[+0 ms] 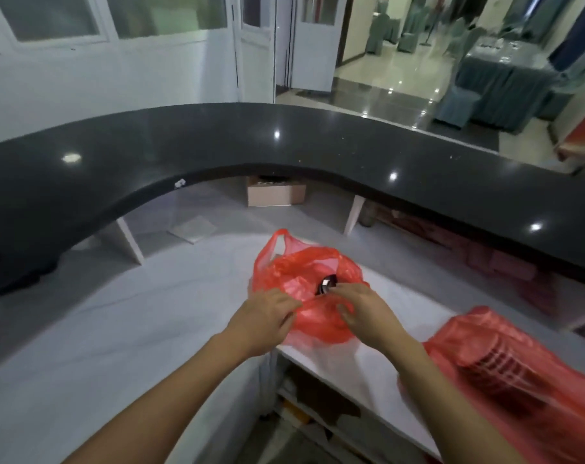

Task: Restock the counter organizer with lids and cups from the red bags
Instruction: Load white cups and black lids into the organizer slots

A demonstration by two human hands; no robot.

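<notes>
— Gripping what?
— Left hand (pixel 264 318) and right hand (pixel 363 311) both pinch the near bag (pixel 304 272) open on the white counter (pixel 378 366); dark lids (pixel 328 284) inside. Second bag (pixel 505 363) lies right.

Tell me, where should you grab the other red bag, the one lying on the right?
Probably at its far top end. The second red bag lies slumped on the white shelf, and dark stacked rings, maybe lids, fill its middle. Reach in from above with the right hand and gather the loose plastic there. No handles show clearly.
</notes>
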